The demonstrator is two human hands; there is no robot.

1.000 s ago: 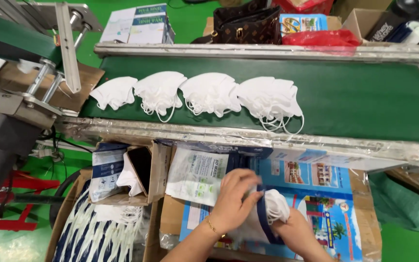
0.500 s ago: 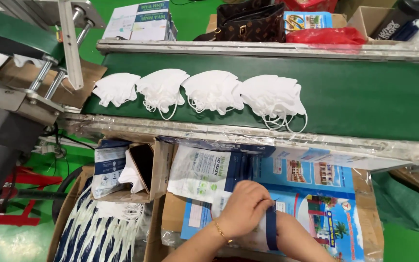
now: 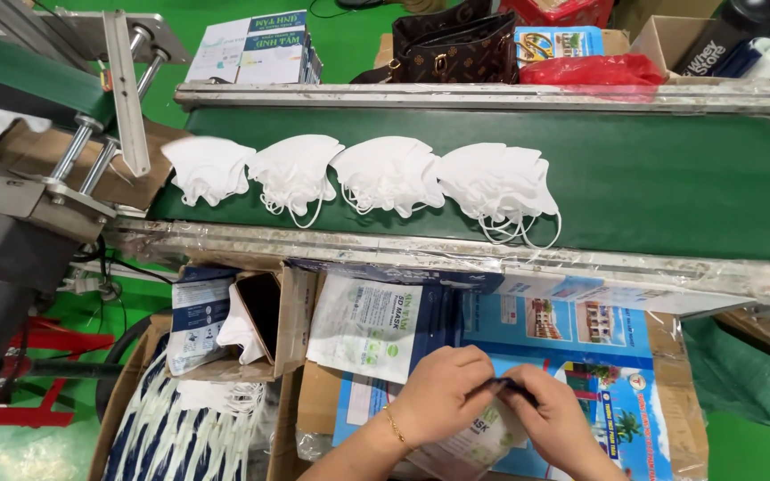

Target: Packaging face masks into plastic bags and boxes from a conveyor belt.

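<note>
Together, the left hand [image 3: 443, 396] and right hand [image 3: 556, 419] pinched the top edge of a printed mask pouch [image 3: 470, 443], fingertips nearly touching, at the near edge over a blue printed carton [image 3: 599, 343]. Just left of the hands, a stack of pouches [image 3: 365, 325] leaned in a cardboard box [image 3: 287, 312]. Farther off, four piles of white masks [image 3: 385, 174] lay in a row on the green conveyor belt [image 3: 670, 178].

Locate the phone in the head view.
The dark phone stands tilted in a small open cardboard box at lower left, below the conveyor's near rail, left of the upright mask pouches.
</note>
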